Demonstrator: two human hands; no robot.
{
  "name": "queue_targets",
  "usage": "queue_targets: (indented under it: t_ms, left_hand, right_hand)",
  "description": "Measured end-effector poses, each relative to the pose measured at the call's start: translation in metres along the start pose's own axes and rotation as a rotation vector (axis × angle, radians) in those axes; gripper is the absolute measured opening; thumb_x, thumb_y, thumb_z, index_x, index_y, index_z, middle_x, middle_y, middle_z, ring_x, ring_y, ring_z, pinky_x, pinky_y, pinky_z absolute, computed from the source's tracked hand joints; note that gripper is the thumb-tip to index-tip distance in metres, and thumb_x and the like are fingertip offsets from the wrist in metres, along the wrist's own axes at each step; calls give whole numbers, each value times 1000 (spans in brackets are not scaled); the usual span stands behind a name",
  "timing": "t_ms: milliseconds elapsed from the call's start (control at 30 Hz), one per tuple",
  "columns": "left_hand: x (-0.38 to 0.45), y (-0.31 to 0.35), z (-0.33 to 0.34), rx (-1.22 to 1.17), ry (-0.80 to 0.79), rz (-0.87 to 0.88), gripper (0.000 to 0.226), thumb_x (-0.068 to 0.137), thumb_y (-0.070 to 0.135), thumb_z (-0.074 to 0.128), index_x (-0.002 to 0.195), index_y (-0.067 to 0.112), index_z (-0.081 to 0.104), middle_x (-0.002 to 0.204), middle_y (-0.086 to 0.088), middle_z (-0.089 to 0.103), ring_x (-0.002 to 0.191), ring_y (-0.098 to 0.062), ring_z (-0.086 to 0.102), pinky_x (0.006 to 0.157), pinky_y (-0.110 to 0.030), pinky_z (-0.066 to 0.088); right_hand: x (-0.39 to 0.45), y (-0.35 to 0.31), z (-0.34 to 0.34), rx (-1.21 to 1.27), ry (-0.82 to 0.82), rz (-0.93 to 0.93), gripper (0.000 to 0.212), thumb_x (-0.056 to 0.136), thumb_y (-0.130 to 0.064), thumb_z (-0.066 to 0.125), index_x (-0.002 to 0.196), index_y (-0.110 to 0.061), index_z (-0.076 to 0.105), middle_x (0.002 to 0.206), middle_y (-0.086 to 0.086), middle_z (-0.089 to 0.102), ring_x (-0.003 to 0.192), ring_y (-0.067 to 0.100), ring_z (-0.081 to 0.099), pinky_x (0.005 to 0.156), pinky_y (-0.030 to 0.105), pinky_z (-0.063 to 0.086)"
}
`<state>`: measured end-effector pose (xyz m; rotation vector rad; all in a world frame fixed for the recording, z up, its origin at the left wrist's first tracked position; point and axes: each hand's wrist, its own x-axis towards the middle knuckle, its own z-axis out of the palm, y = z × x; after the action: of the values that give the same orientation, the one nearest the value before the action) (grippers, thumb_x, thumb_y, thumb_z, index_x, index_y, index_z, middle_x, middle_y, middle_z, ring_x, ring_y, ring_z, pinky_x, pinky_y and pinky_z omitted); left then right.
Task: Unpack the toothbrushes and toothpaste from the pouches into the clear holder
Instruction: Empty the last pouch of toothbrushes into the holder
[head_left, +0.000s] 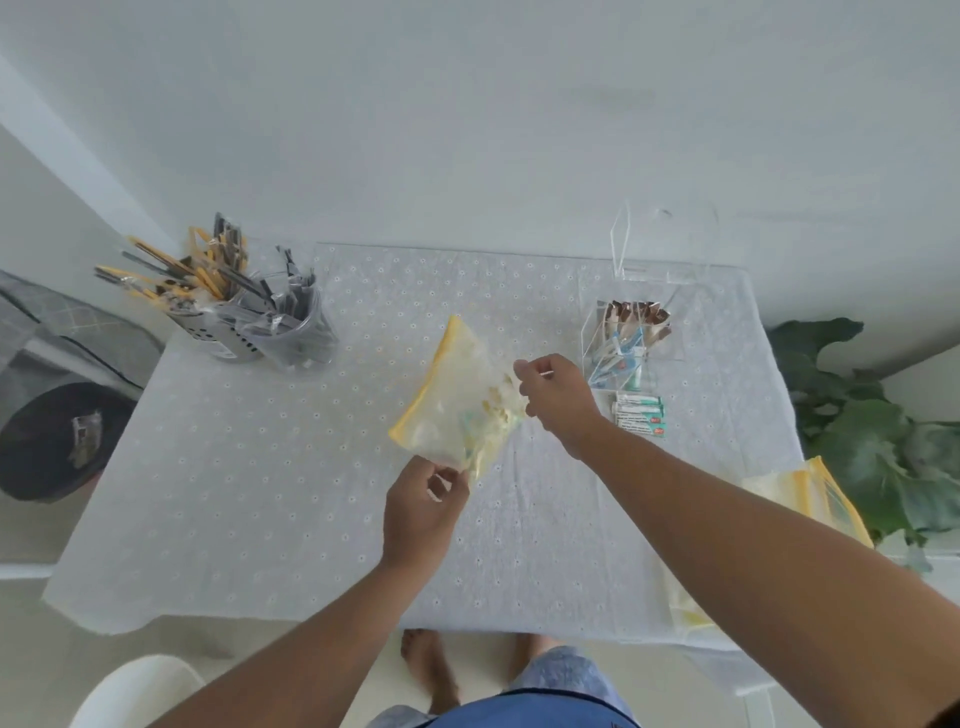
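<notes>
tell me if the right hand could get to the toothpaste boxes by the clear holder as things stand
Probably yes. The right hand hovers just left of the toothpaste boxes, with bare tablecloth between. But its fingers pinch the pouch, so it would need to let go first.

no words or numbers can be read anywhere. the toothpaste boxes (640, 415) on the counter (260, 467), just beside the clear holder (623, 338), carry dark lines of print and small red marks at their right ends, but these are too blurred to make out. the pouch (457, 400) shows only a blurred pattern, no legible label.
</notes>
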<state>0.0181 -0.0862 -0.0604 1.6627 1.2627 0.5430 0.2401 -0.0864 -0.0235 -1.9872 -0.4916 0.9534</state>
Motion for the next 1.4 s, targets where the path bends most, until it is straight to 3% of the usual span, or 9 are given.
queue_targets:
  t_ms: [100,233,400,533,667,833,1067,1267,1400]
  left_hand:
    - [-14,-3,16,164,-83,93,14,87,26,76,83,22,63,71,8,63,65,-12,60,58,-31,51]
    - [-24,5,30,329,-119,259,18,80,19,80,91,12,68,70,6,63,60,-17,58,51,-25,41]
    - [-26,7,38,420,-253,446,23,77,22,81,95,15,68,81,2,71,67,-20,67,54,-27,48]
    - [-30,7,33,300,-481,292,11,86,36,71,90,31,62,81,18,62,77,-8,60,66,-24,52]
    - [-29,34,19,-130,-333,42,6,87,32,68,82,29,69,77,1,68,71,-12,61,66,-26,50]
    - [-13,75,20,-431,-252,-139,12,95,28,72,103,19,73,87,-7,78,80,-24,76,72,-38,63]
    - [-3,69,20,-403,-200,-249,15,90,19,77,105,18,73,92,-9,79,81,-25,79,76,-40,65]
    - [-4,53,5,-284,-86,-196,7,90,12,73,92,18,74,75,-6,73,63,-20,69,69,-40,64]
    - [-9,50,4,-254,-67,-183,10,90,10,70,89,20,75,71,-5,72,60,-19,68,71,-46,62]
  right_hand:
    - [-29,-19,-11,-45,-83,-56,65,89,-76,58,99,-12,61,85,1,73,65,15,64,58,29,47]
    - [-58,-26,-18,-358,-201,-110,83,63,-99,55,94,-22,59,94,-2,72,88,17,69,80,40,57]
    - [-65,-5,-29,-412,-272,-99,48,82,-63,76,100,-21,61,96,-4,66,84,14,65,84,41,60]
    - [-75,10,-46,-271,-280,-113,40,85,-51,81,101,-19,63,77,-6,66,61,6,57,58,24,46]
    - [-84,21,-60,-162,-273,-136,42,77,-41,91,95,-11,67,52,-10,58,44,3,46,47,17,36]
    - [-89,28,-63,-120,-337,-143,37,76,-34,93,92,-11,69,57,-1,60,51,16,49,53,26,40]
    - [-89,33,-68,-157,-439,-185,29,91,-30,81,114,-15,76,69,2,63,62,13,57,60,24,51]
    - [-80,28,-97,-242,-337,-207,10,98,-31,72,102,-24,79,71,14,57,55,11,46,57,24,45]
    - [-72,8,-121,-313,-292,-260,17,104,-30,64,108,-25,80,58,-12,48,49,4,38,58,22,40]
